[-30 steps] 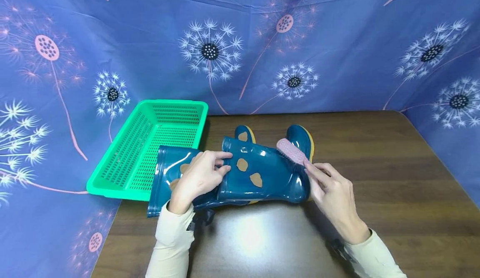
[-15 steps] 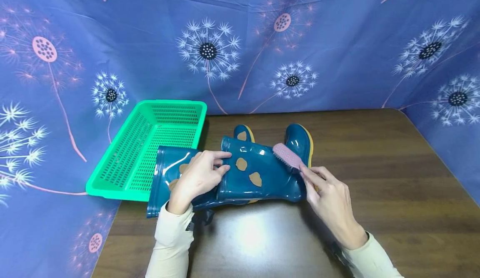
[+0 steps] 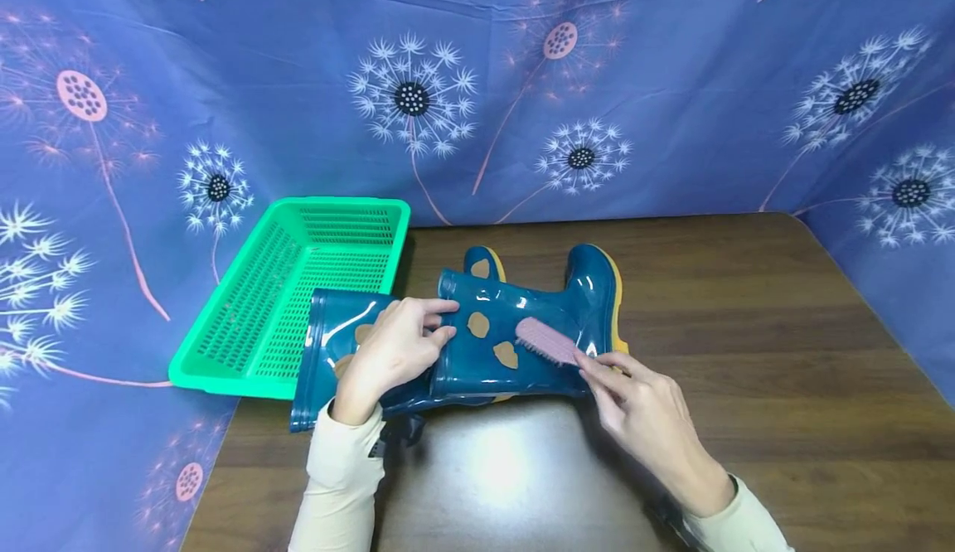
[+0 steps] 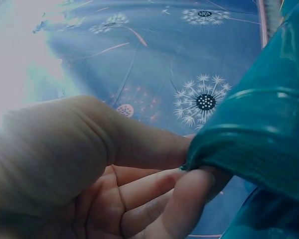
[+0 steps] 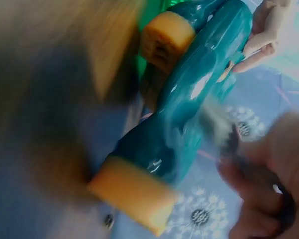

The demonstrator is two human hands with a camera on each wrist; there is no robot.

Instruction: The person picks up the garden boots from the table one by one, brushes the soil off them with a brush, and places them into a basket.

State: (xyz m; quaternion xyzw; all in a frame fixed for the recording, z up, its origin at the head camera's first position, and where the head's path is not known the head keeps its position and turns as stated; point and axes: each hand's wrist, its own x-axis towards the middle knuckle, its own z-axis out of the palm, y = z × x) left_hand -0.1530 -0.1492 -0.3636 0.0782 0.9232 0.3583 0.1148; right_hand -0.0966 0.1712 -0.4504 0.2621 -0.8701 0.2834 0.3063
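1. Your right hand (image 3: pixel 649 423) grips a pink bristle brush (image 3: pixel 547 340), its head leftward over a glossy blue, yellow-soled boot (image 3: pixel 507 307).
2. Your left hand (image 3: pixel 395 349) pinches that boot's cuff; the shaft runs rightward.
3. A matching blue boot (image 3: pixel 326 361) lies partly underneath, on the brown tabletop (image 3: pixel 746 353).

Blue dandelion-print cloth (image 3: pixel 686 63) hangs behind and beside a wood-grain table (image 3: pixel 753 320) bearing bright glare (image 3: pixel 500 462).
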